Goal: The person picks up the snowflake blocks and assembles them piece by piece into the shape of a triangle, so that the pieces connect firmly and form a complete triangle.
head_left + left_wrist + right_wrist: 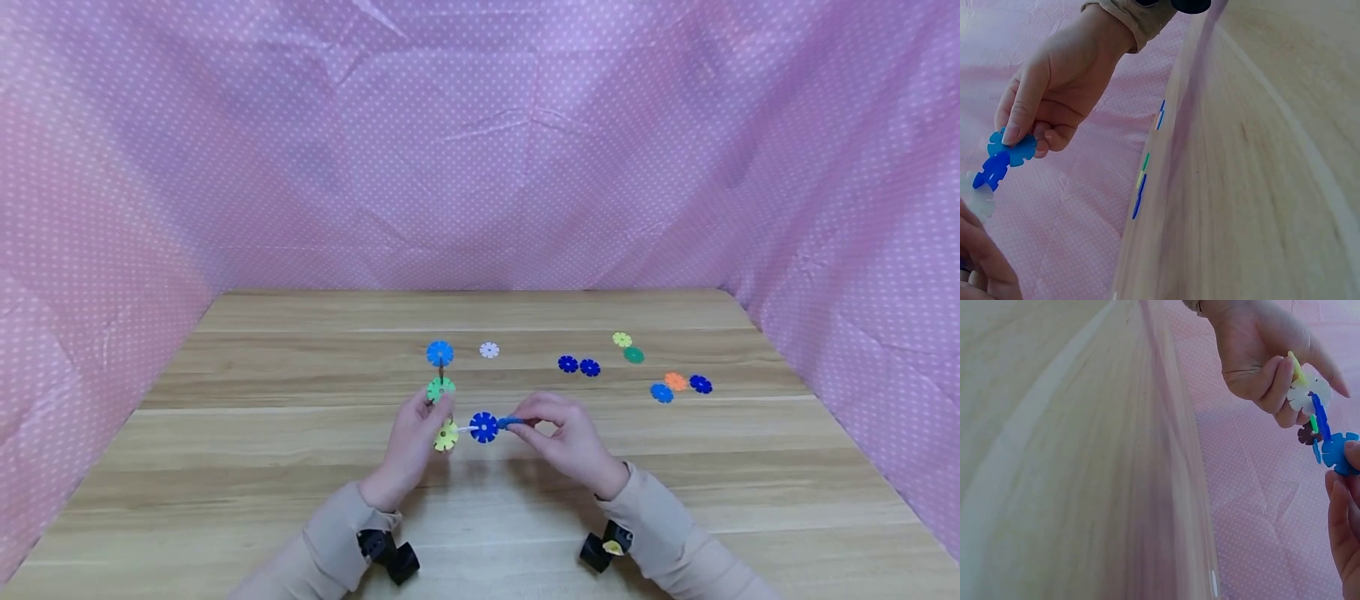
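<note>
A chain of notched plastic discs hangs between the two hands above the table. In the head view my left hand (408, 437) holds it near the green disc (438, 390) and the yellow disc (446, 435). Beyond the green one stand an edge-on brown disc (442, 372) and a light blue disc (440, 352). From the yellow disc an edge-on white disc (466, 428) leads to a dark blue disc (483, 427). My right hand (566, 433) pinches a blue disc (1337, 452) between thumb and fingers, its edge meeting the dark blue one.
Loose discs lie flat on the wooden table (300, 350): a white disc (489, 350) behind the chain, a dark blue pair (567, 364) to the right, then a yellow disc (622, 339), a green disc (633, 355) and an orange disc (675, 382) between blue ones. Pink dotted cloth (480, 167) surrounds the table.
</note>
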A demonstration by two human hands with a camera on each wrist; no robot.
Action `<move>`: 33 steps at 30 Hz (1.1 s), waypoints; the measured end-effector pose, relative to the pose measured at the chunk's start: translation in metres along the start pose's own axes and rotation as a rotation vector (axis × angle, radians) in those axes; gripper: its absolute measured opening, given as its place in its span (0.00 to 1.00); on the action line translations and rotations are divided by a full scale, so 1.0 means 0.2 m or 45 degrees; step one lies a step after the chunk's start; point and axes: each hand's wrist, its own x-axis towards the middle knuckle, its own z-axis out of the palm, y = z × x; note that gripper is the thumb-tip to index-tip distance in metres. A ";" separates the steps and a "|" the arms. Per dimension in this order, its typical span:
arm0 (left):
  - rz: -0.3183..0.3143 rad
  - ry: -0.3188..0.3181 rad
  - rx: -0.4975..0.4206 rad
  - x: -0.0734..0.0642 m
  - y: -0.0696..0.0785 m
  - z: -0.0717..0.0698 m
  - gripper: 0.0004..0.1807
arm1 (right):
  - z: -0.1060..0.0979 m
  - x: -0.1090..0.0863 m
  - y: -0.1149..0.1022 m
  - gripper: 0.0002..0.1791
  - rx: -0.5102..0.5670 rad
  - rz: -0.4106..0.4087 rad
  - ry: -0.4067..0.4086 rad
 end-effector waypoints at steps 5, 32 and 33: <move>-0.010 -0.090 0.146 0.00 0.00 -0.01 0.18 | 0.00 0.00 0.00 0.03 0.019 0.036 -0.013; -0.122 -0.160 -0.165 0.01 0.01 0.02 0.30 | 0.01 0.00 0.00 0.07 0.021 -0.078 0.132; -0.123 -0.156 -0.166 0.01 0.01 0.02 0.30 | 0.02 0.00 0.00 0.07 0.020 -0.067 0.132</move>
